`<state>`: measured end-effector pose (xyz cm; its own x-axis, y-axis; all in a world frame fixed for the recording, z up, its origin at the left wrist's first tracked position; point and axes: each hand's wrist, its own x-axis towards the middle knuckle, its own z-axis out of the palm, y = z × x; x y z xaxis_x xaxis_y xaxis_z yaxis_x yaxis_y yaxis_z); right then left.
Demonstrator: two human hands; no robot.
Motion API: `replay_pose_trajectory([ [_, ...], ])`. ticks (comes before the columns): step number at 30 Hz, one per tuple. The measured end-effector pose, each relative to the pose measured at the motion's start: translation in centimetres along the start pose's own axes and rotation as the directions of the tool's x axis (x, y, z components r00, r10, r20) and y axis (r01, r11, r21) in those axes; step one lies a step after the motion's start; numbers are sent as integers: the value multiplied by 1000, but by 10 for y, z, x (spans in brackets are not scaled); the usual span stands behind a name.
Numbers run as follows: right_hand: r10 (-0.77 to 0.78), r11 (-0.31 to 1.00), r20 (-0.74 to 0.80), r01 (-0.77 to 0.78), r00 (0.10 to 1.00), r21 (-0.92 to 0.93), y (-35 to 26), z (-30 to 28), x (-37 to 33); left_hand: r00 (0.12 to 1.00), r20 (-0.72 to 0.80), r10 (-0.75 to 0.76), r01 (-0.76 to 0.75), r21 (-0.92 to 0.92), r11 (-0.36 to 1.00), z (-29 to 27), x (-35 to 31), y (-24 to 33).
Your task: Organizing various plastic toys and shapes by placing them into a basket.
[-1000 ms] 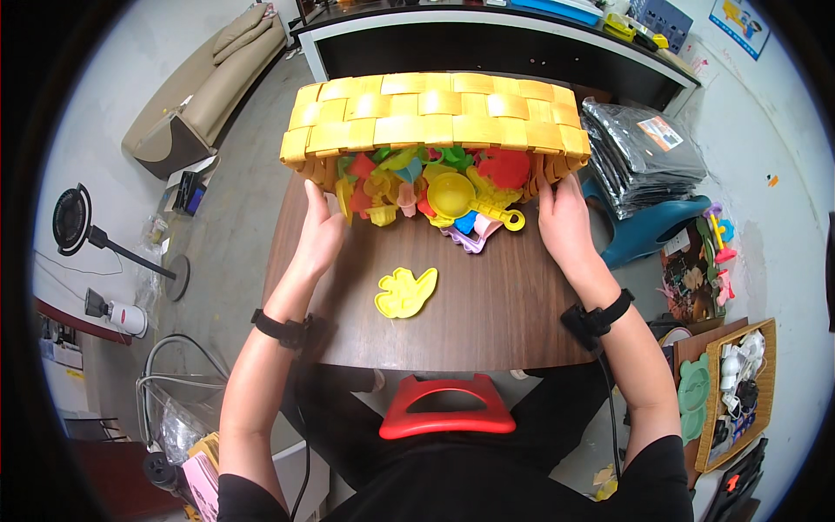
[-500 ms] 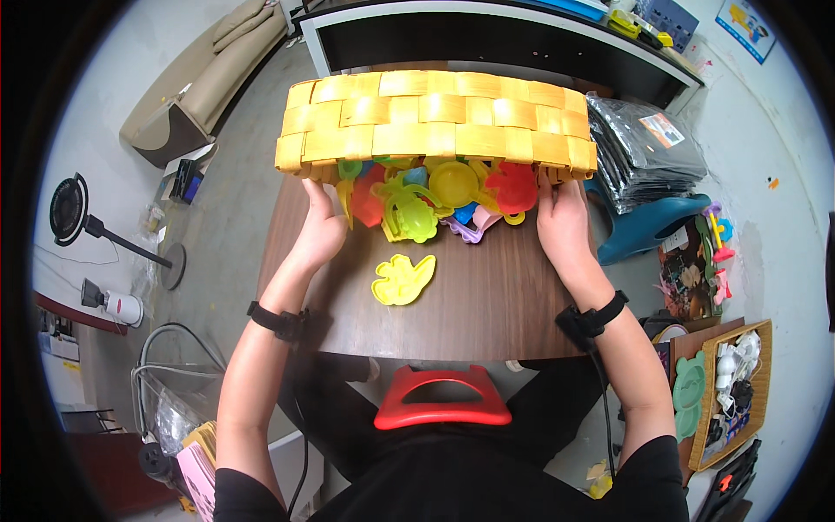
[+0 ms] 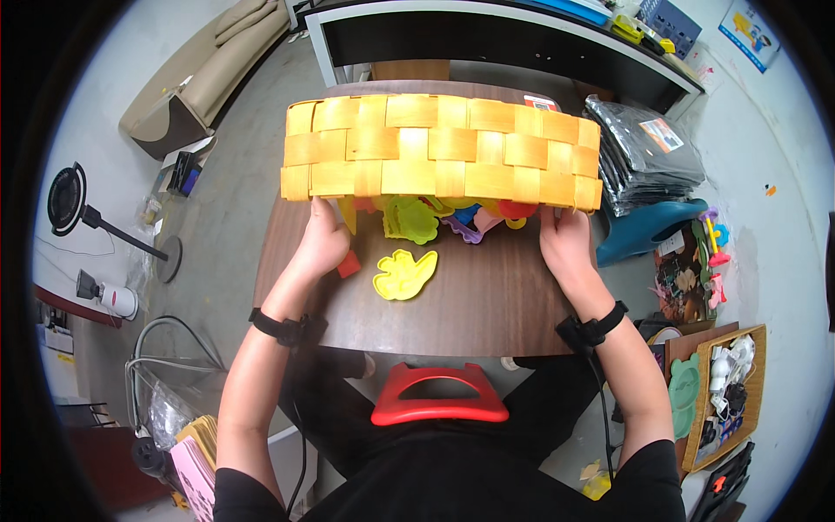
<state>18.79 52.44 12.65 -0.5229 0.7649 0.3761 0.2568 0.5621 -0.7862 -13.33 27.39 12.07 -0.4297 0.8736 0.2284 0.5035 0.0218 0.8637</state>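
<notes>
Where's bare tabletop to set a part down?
Bare tabletop spans from the yellow mold right toward the right hand, plus a strip between mold and near edge. Crowded: along the near side of the woven basket, where colored toys bunch up, and beside the left hand, by a red piece.

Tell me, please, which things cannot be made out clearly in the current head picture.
All in the head view:
Yellow basket: its inside is hidden by its own wall.
Colourful pieces: partly hidden by the yellow basket.
Left hand and right hand: most fingers are hidden by the yellow basket.
Red piece: too small to identify.
Beige sofa: cut off by the top edge.
</notes>
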Motion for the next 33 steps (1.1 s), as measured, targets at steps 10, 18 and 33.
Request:
replay_pose_trajectory([
  [10, -208, 887, 295, 307, 933, -346, 24, -34, -2, 976, -1, -219, 213, 245, 946, -25, -28, -33],
  [18, -346, 925, 241, 373, 907, -76, 10, -41, -17, 924, 70, -376, 348, -560, 752, -49, -49, 23],
  [33, -256, 906, 452, 48, 854, 421, 5, -37, -40, 839, 288, -462, 442, -856, 269, -44, -49, 40],
])
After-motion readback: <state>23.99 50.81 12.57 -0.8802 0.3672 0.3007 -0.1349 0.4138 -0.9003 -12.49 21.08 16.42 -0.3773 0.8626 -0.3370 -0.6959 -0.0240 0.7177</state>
